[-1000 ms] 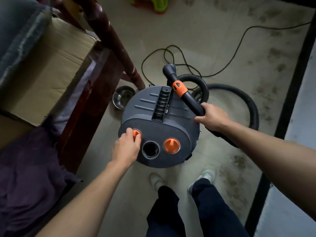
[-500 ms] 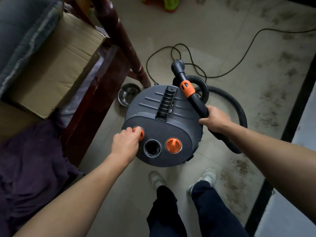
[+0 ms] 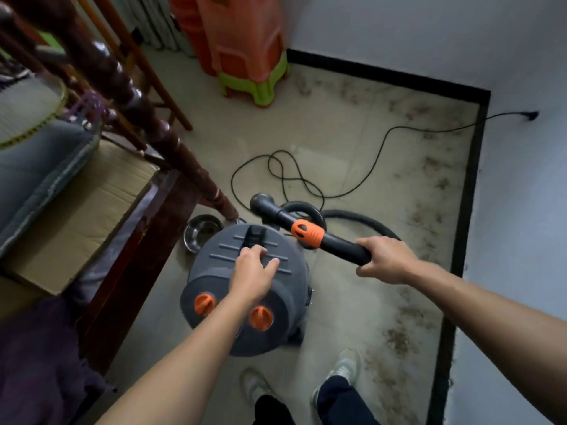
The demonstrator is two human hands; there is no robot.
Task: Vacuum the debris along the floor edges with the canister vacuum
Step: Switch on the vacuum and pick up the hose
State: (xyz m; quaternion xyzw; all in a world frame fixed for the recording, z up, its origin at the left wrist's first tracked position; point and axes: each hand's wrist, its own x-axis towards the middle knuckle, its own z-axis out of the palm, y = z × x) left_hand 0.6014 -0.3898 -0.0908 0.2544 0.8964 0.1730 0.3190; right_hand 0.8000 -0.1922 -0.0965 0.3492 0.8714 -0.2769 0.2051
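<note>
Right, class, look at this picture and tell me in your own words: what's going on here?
A person stands over a grey canister vacuum. Their left hand lies on its lid at the black carry handle; whether the fingers grip it is unclear. Their right hand holds the black hose wand just behind its orange collar. Debris lies along the floor's black border to the right, not yet vacuumed. The power cord runs to the wall.
</note>
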